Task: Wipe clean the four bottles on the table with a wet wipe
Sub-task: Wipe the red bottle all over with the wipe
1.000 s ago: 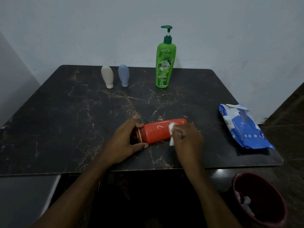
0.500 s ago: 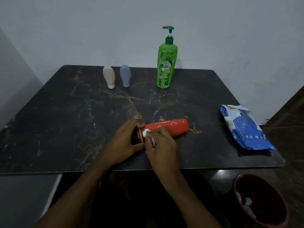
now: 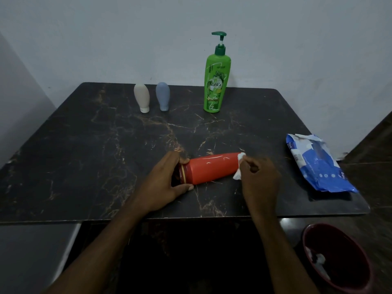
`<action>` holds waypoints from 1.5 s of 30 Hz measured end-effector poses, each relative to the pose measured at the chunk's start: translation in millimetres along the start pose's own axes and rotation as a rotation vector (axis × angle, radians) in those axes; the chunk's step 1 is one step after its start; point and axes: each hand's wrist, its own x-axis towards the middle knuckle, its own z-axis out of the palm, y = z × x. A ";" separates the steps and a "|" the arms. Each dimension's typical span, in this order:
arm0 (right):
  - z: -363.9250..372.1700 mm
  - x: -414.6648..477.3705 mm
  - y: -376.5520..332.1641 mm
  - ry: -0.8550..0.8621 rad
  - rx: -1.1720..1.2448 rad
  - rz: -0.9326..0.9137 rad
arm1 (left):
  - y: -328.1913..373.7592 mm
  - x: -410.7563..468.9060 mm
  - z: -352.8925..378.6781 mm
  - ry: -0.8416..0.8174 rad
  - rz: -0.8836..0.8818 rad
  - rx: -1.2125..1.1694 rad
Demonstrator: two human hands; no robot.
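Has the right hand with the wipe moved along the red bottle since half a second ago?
Yes. The right hand slid the wet wipe from the cap end of the red bottle to its other end, toward the blue wipes pack.

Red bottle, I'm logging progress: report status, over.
Left hand grips red bottle at its cap end, bottle lying on table. Right hand pinches wet wipe at its base end. Nothing in the way.

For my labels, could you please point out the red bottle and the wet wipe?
red bottle (image 3: 212, 169): head view, middle of its body.
wet wipe (image 3: 237, 176): head view, lower white fold.
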 end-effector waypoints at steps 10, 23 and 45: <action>21.5 -38.7 -27.2 -0.099 0.117 -0.332 | 1.2 -0.4 0.4 0.019 0.055 0.028; 24.8 -33.9 -45.1 -0.076 0.118 -0.307 | 1.9 -2.0 2.8 0.050 0.090 0.041; 29.4 -25.6 -54.2 -0.244 0.138 -0.529 | 2.0 -1.0 2.1 0.056 0.039 0.007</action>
